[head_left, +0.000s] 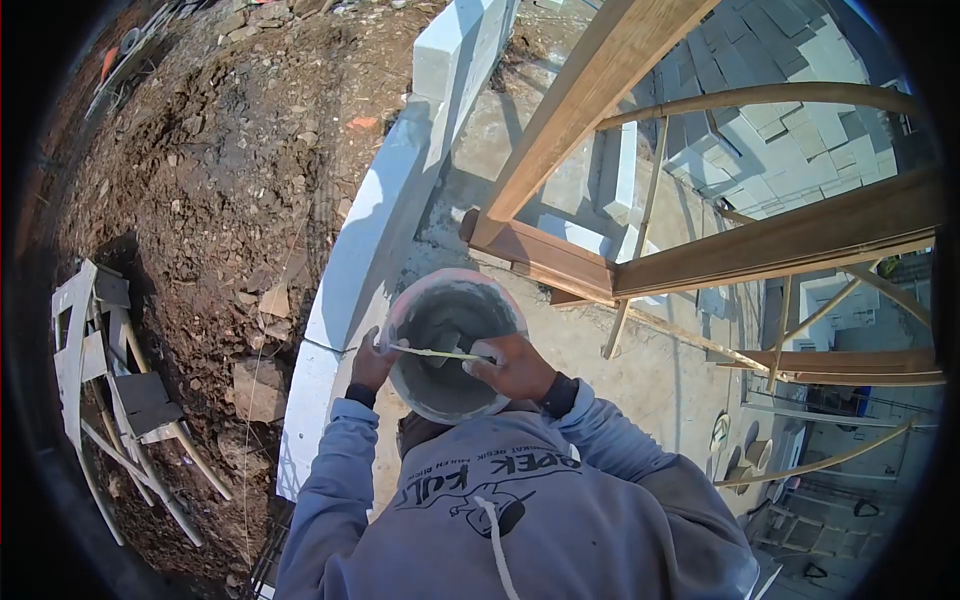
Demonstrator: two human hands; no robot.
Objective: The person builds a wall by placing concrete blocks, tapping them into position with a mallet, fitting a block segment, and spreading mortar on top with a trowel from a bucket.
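A round bucket (pixel 395 310), caked with grey mortar inside, sits in front of my body with its mouth facing up. Over its opening runs a thin pale yellow cord (pixel 430 352); whether it is the bucket's handle I cannot tell. My right hand (pixel 515 368) is closed, pinching the cord's right end between thumb and fingers, at the right side of the bucket. At the left rim, my left hand (pixel 370 362) is closed around the cord's other end, its fingers partly hidden. Low in the bucket lies grey material, too shaded to name.
Pale block wall (pixel 345 250) curves along my left, dropping to rocky soil (pixel 200 180). A wooden frame (pixel 570 110) with a long beam (pixel 780 235) and bamboo props (pixel 655 180) stands at right. Stacked blocks (pixel 800 140) lie behind. Left, a wooden rack (pixel 110 370) stands on the soil.
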